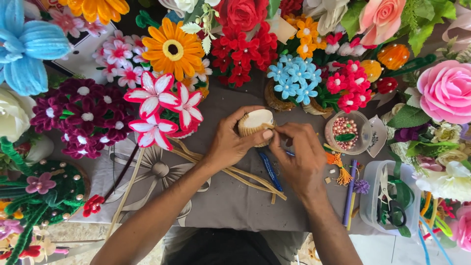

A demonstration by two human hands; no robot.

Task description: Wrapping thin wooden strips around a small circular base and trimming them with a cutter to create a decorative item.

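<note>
We are weaving: our left hand is cupping the small round woven tan basket above the grey cloth, our right hand pinching a thin tan cane strip at its rim. Next move probably needs tight tucking.

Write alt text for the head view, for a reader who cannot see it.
Seen from above, the left hand cups a small round woven basket while the right hand pinches a pale strip at its rim. Around them on a grey cloth stand bright handmade flowers and a tub of beads.
</note>
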